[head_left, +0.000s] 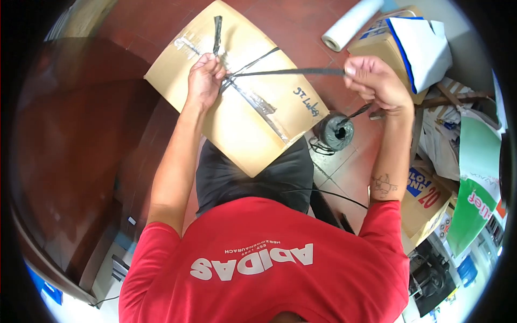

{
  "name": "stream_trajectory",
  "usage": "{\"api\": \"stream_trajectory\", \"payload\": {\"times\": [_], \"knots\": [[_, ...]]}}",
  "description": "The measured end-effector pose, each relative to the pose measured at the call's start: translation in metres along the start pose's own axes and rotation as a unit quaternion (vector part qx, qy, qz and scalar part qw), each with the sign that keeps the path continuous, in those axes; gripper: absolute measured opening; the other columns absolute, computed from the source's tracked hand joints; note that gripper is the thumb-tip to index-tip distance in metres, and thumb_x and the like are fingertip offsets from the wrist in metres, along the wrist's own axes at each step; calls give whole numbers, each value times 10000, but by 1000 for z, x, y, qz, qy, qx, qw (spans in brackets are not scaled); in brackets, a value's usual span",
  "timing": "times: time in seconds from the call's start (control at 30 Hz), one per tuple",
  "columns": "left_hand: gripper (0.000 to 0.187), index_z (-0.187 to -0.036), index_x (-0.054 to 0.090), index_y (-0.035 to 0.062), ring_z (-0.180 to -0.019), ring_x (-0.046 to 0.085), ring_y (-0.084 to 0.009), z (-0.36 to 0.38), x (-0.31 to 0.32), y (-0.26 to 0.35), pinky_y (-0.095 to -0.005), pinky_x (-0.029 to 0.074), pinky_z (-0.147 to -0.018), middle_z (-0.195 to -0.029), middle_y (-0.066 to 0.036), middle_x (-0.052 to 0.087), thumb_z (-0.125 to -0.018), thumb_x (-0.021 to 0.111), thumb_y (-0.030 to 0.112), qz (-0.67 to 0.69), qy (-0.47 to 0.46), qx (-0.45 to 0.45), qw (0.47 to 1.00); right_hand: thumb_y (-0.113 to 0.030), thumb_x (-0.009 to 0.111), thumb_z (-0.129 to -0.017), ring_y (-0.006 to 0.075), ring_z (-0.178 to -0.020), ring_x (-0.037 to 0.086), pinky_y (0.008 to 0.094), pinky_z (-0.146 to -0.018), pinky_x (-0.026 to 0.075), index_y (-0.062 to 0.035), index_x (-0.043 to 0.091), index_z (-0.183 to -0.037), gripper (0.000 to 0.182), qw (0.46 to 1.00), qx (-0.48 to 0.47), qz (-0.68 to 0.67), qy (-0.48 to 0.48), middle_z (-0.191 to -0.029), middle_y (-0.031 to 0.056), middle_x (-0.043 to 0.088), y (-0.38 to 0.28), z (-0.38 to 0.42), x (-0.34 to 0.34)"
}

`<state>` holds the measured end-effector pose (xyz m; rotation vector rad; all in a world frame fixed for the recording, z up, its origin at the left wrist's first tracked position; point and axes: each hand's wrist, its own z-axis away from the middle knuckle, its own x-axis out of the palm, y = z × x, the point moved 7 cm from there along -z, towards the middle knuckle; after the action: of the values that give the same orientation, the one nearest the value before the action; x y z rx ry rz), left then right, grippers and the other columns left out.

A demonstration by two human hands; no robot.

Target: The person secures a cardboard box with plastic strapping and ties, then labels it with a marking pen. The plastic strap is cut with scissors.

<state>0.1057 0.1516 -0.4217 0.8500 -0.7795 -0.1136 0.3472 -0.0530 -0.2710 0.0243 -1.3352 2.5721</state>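
Observation:
A brown cardboard carton [237, 132] rests tilted across my lap, with handwriting and clear tape on its top. Black plastic twine [291, 71] crosses over the carton and meets near its middle. My left hand [206, 78] is closed on the twine beside that crossing, and a short loose end sticks up past the fingers. Out to the right, past the carton's edge, my right hand [375, 83] grips the same twine, its strand stretched straight between both hands. From the right hand, twine runs down to a dark spool [339, 134] on the floor.
At the upper right lie a white roll [353, 24] and a carton with a white-and-blue sheet [423, 51]. Another printed carton [428, 207] and a green banner [476, 177] stand at the right. Dark brown wooden furniture [75, 151] fills the left side.

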Motion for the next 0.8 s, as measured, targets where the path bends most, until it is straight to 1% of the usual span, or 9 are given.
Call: {"api": "stream_trajectory", "payload": {"times": [0.13,0.2,0.23,0.27,0.33,0.47,0.57,0.63,0.8], "knots": [[140,-907,523,83,-628,392,-122,2,-4,-7,-369,488,-828,-675,30,353,-1024,449,94,10,28,-8,1000,-145,636,-947,39,-561,461,223,-520,379,0,693,-898,164,982,22,123,-142,-709,0,628,22,30,31],[126,-895,512,75,-614,401,-130,3,-3,-4,-379,499,-797,-668,19,386,-999,448,43,64,33,-11,997,-124,618,-970,68,-753,562,238,-705,470,2,685,-929,149,970,48,167,-168,-801,-12,671,71,39,47],[126,-895,512,75,-614,401,-130,3,-1,-2,-379,499,-797,-668,19,386,-999,448,43,62,36,-8,997,-152,603,-989,50,-746,538,221,-679,444,-4,676,-935,173,974,147,96,-142,-788,-28,647,123,47,42],[126,-895,511,68,-603,399,-130,4,1,-4,-376,496,-771,-665,14,389,-999,446,42,65,47,-20,997,-153,588,-994,22,-570,375,216,-518,298,-13,672,-868,206,985,108,46,-124,-650,-76,478,148,50,45],[125,-894,510,61,-593,398,-131,2,5,-6,-372,493,-746,-663,9,391,-998,443,41,68,58,-32,995,-151,587,-996,28,-584,386,210,-526,309,-17,664,-861,205,984,156,12,-90,-663,-69,498,166,66,53],[142,-865,525,27,-535,367,-132,-9,7,-4,-350,447,-622,-650,-9,403,-978,440,17,6,96,-50,994,-126,583,-991,43,-628,429,212,-561,349,-7,644,-846,197,993,104,-33,-41,-715,-58,534,200,61,64],[163,-836,533,26,-525,357,-126,-15,0,-3,-344,445,-614,-641,-6,403,-962,433,0,-66,114,-69,989,-124,606,-975,70,-666,486,249,-604,418,14,644,-870,178,997,27,67,28,-733,-14,578,228,44,46],[169,-823,536,31,-520,349,-114,-15,-7,-3,-339,446,-610,-629,3,402,-954,436,-4,-63,112,-73,989,-94,612,-949,163,-706,604,303,-651,472,15,654,-906,124,977,-47,183,103,-764,79,659,232,38,33],[206,-812,522,72,-532,318,-96,-12,10,3,-300,431,-631,-619,39,355,-1008,458,81,-144,68,-35,987,-55,617,-878,372,-868,666,399,-690,518,-17,700,-922,101,894,-40,409,177,-844,182,701,153,27,35]]}}
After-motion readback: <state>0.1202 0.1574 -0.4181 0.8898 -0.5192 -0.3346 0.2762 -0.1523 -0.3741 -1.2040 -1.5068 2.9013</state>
